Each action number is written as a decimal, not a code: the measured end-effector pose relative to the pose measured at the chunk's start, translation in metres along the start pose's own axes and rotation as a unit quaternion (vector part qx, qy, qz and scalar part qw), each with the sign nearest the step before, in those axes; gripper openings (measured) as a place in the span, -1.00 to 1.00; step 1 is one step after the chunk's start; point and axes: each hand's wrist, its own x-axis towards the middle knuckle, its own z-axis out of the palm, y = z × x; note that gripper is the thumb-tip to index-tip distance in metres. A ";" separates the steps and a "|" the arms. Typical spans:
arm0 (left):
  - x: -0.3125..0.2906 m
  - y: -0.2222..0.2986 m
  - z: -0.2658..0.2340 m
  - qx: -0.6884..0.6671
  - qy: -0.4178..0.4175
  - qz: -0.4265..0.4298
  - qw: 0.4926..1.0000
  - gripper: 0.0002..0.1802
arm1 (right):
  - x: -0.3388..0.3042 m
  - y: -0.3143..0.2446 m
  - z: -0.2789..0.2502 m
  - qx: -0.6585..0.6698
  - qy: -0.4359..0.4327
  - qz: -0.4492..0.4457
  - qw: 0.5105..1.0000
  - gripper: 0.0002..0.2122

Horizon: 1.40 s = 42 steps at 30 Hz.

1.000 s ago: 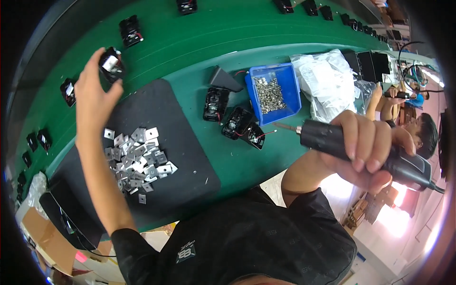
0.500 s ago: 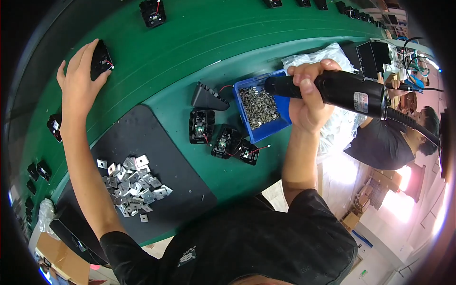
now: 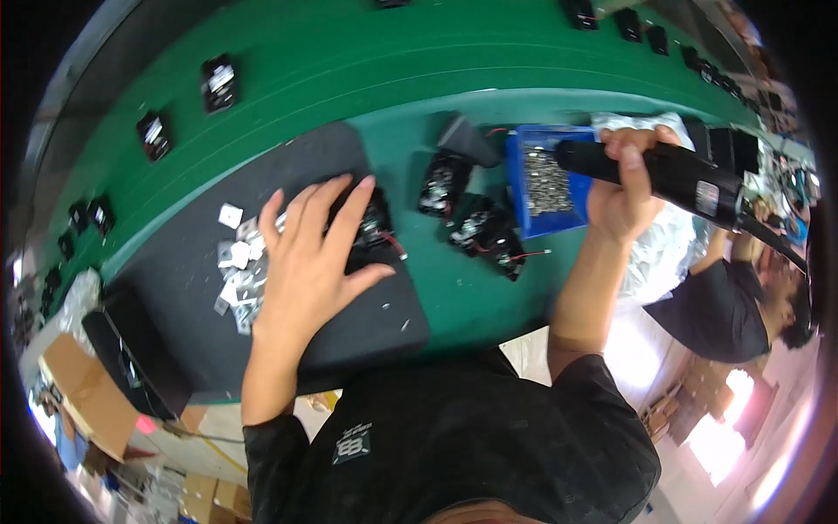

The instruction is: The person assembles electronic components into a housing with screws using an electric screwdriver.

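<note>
- The left hand (image 3: 307, 255) lies flat on the dark rubber work mat (image 3: 192, 288), palm down, with its fingers spread and stretched out rather than curled.
- Its fingertips rest on a small black plastic electrical part with red wires (image 3: 374, 229), which sits on the far right part of the mat; the hand presses on it but does not wrap it.
- Just left of the hand, partly under its edge, lies a loose heap of small square silver metal plates (image 3: 237, 266) on the mat.
- The right hand (image 3: 624, 188) is closed tight around a black handheld electric screwdriver (image 3: 672, 175), whose body runs left to right over the bench with its cable trailing to the right.
- The tool's tip end hangs over a blue plastic tray of small silver screws (image 3: 548, 183), which stands on the green bench top (image 3: 349, 61).
- Between the mat and the tray, more black parts of the same kind (image 3: 476, 223) lie in a cluster.
- Other black parts (image 3: 218, 83) sit spaced along the far left of the bench.
- At the right edge, another person in a dark shirt (image 3: 724, 310) is seated.
</note>
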 end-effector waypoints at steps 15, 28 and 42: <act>-0.013 -0.025 -0.001 0.022 0.040 -0.082 0.996 -0.73 | -0.009 -0.061 -0.013 0.118 -0.104 -0.028 0.987 -0.61; -0.003 0.002 0.011 -0.220 0.178 -0.074 0.956 -0.80 | -0.011 -0.055 -0.020 0.161 -0.119 -0.025 0.979 -0.60; 0.008 0.002 0.018 -0.064 0.139 -0.042 0.987 -0.77 | -0.015 -0.047 -0.022 0.143 -0.093 0.000 0.985 -0.60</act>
